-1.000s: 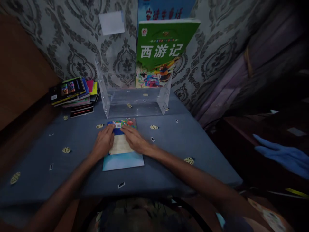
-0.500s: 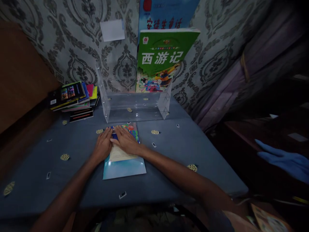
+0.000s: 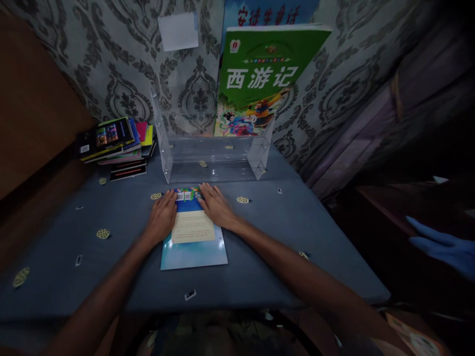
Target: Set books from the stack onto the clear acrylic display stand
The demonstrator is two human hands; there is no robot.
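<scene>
A thin book (image 3: 193,253) lies flat on the blue tablecloth, its light-blue cover with a cream text panel facing up and a barcode at the far end. My left hand (image 3: 163,212) rests on its left edge, fingers stretched out flat. On the far right part of the cover lies my right hand (image 3: 218,203), fingers extended and holding nothing. Just beyond the book stands a clear acrylic book rack (image 3: 215,170). A green book (image 3: 260,79) with white Chinese characters stands upright in it, with a blue book (image 3: 269,12) behind.
A stack of books (image 3: 115,141) sits at the table's back left, beside a brown wooden panel (image 3: 40,99). A white card (image 3: 178,31) is on the patterned wall. To the right are a purple curtain (image 3: 352,133) and a blue glove-like thing (image 3: 441,244) off the table.
My right hand has slid to the right, away from my left hand, across the book to its right side. More of the cover's text panel and barcode now shows. The view has shifted slightly.
</scene>
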